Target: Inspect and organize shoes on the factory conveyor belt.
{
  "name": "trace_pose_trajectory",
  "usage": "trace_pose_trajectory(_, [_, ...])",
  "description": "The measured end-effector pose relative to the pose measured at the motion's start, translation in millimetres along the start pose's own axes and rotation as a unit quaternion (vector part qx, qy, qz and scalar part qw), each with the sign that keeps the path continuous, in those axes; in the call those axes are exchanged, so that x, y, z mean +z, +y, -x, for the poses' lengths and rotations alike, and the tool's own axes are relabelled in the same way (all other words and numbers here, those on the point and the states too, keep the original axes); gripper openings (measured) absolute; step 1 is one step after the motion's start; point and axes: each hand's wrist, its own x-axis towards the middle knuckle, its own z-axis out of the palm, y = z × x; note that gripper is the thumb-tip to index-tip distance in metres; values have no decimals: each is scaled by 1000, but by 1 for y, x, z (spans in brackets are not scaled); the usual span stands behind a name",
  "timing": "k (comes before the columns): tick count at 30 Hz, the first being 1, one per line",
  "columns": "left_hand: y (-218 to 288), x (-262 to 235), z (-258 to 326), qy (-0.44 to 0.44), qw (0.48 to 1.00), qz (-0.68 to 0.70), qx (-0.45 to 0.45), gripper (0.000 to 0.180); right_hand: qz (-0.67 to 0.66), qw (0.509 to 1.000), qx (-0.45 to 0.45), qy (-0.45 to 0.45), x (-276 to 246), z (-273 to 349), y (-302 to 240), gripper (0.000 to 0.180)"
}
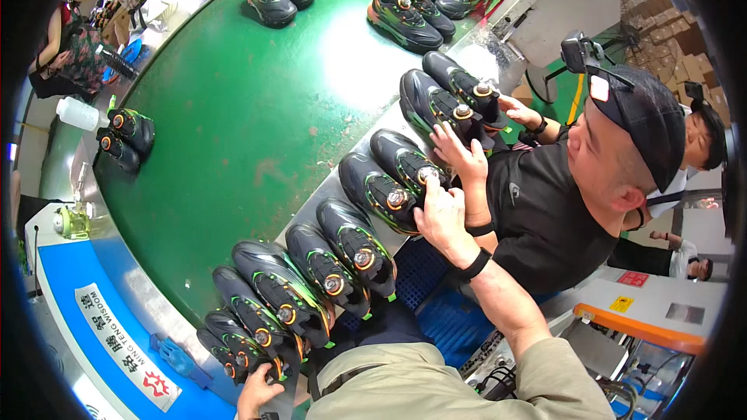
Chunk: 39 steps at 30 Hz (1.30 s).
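A row of black shoes with green and orange trim and round dial closures lies along the near edge of a green conveyor belt (249,124). My right hand (442,216), with a black band on the wrist, grips the heel end of one black shoe (405,162) midway along the row. My left hand (257,393) sits at the bottom edge with its fingers apart, touching the heel of the last shoe (233,354) in the row. A co-worker in a black shirt and cap has one hand (461,152) on the neighbouring shoe (436,105) and the other hand (520,113) beside the one after it.
More shoe pairs lie at the belt's far end (405,19) and on its left side (124,136). A white squeeze bottle (80,113) stands by the left rim. Another person sits at top left (74,50). A blue-topped bench (85,295) and a grey machine (560,0) flank the belt.
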Motion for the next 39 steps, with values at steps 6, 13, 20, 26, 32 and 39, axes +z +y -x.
trace_pose_trajectory(6, [12, 14, -19, 3, 999, 42, 12, 92, -38, 986, -91, 138, 1, -20, 16, 54])
trace_pose_trajectory(13, [56, 1, -4, 33, 999, 36, 9, 79, -87, 992, 23, 85, 4, -5, 13, 53])
trace_pose_trajectory(20, [35, 8, 3, 49, 997, 55, 38, 81, -17, 993, -35, 109, 19, -2, -7, 55])
trace_pose_trajectory(26, [13, 13, -12, 52, 995, 19, 87, 80, 47, 996, -29, 65, 32, 5, -8, 54])
trace_pose_trajectory(32, [3, 12, -16, 38, 995, 21, 89, 87, 78, 996, -8, 35, 35, 0, -14, 49])
trace_pose_trajectory(39, [12, 6, -13, 35, 995, 13, 92, 82, 47, 998, -10, 35, 29, -6, -5, 45])
